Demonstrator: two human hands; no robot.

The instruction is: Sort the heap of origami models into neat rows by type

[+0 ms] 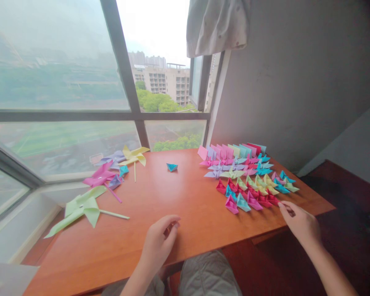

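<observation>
Toward the table's right edge, my right hand (300,226) pinches the near tip of a red paper boat (273,200) between thumb and fingertips. That boat is at the right end of the nearest row, beside other red boats, a magenta boat (254,201) and a pale teal boat (243,202). My left hand (160,240) is held over the table's front edge, its fingers curled in with nothing visible in them. A lone blue paper boat (172,167) stands farther back, in the middle of the table.
Folded paper pinwheels lie on the left: green (83,207), magenta (100,174) and yellow (135,155). Behind the boats stand rows of folded paper pieces (231,152). The wooden table (148,197) meets a window at the back and a grey wall (280,90) at right.
</observation>
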